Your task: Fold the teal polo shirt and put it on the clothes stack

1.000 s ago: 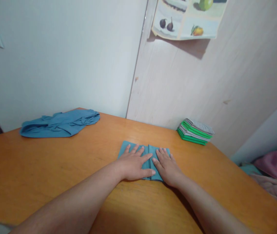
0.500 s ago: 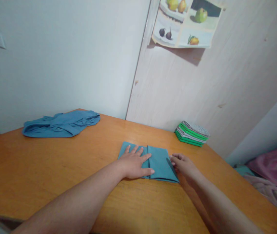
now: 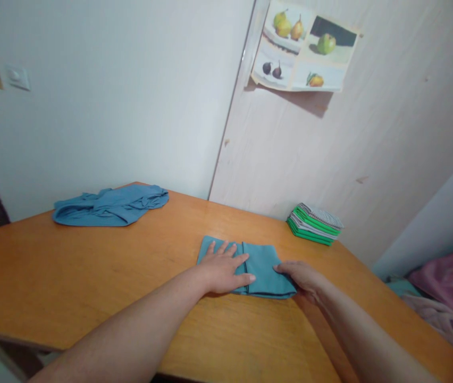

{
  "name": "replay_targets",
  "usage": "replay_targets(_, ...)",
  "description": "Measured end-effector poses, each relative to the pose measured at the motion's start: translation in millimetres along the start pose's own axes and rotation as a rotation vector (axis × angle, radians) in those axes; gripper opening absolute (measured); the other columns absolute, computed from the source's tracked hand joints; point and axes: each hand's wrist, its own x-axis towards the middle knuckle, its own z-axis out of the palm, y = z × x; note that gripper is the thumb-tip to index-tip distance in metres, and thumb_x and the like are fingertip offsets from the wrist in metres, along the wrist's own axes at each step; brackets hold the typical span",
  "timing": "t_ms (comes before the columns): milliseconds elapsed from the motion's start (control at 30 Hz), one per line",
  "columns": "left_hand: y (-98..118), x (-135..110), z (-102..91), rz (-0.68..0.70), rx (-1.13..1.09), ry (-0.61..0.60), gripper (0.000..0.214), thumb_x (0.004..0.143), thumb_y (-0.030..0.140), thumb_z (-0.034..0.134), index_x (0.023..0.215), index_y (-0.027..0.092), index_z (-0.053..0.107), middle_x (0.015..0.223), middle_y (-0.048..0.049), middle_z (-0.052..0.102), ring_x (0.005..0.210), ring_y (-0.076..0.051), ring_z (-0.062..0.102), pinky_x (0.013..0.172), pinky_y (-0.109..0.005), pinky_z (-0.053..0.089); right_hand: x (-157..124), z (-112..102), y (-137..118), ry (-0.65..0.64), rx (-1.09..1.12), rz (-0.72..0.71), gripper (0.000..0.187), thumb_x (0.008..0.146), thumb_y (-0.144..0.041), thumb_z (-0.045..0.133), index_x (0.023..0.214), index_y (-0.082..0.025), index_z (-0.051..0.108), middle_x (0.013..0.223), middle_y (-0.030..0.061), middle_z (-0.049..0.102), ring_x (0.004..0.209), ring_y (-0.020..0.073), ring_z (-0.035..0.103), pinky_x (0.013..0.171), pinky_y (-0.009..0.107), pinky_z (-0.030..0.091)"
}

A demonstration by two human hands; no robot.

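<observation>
A folded teal cloth (image 3: 264, 268) lies flat near the middle of the wooden table, with a dark-edged seam running across it. My left hand (image 3: 224, 268) rests on its left part, palm down and fingers spread. At the cloth's right edge is my right hand (image 3: 300, 276), its thumb on top and its other fingers partly hidden underneath, pinching that edge. I cannot make out what kind of item the cloth is.
A crumpled blue garment (image 3: 110, 205) lies at the table's far left. At the back right stands a stack of folded green and grey cloths (image 3: 315, 224). Walls border the table (image 3: 139, 255) behind. Pink fabric (image 3: 450, 271) is piled beyond its right edge.
My right hand has closed on the cloth's right edge, its thumb now over the top. The left hand stays flat on the cloth. The camera view has shifted slightly.
</observation>
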Motion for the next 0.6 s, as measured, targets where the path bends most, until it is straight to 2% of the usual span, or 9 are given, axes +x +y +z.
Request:
replay_targets(100,-1,0,0.6,0.01,0.0,0.021,0.084,0.085,0.083,0.021,0.152,0.034,0.032,0.162,-0.009,0.019,0.149,-0.035,0.01,0.113,-0.064,0.004,0,3,-1,0.026,0.038,-0.056,0.013,0.073,-0.03,0.062,0.072,-0.019,0.056,0.061,-0.0006,0.063,0.053,0.0134,0.056,0.048,0.022,0.04)
replay_targets(300,-2,1,0.4,0.004,0.01,0.007,0.084,0.085,0.082,0.025,0.152,0.031,0.034,0.161,-0.0095,0.024,0.148,-0.036,0.011,0.113,-0.065,0.004,-3,6,-10,0.149,-0.057,-0.201,0.02,0.073,-0.036,0.063,0.069,-0.021,0.05,0.053,-0.006,0.05,0.048,0.0112,0.046,0.045,0.023,0.031)
replay_targets(400,-2,2,0.1,0.003,-0.008,0.022,0.084,0.085,0.082,0.027,0.15,0.031,0.036,0.16,-0.0095,0.027,0.148,-0.036,0.014,0.114,-0.064,0.005,-7,6,-23,0.188,-0.178,-0.287,0.022,0.073,-0.038,0.063,0.069,-0.021,0.05,0.054,-0.0064,0.048,0.049,0.0106,0.045,0.045,0.023,0.03)
replay_targets(600,-4,3,0.6,0.02,-0.043,0.087,0.078,0.084,0.079,0.036,0.144,0.031,0.045,0.155,-0.0106,0.038,0.145,-0.036,0.024,0.113,-0.063,0.013,-20,19,-62,0.195,-0.386,-0.42,0.016,0.074,-0.036,0.06,0.073,-0.02,0.055,0.06,-0.0027,0.055,0.054,0.0122,0.05,0.046,0.023,0.03)
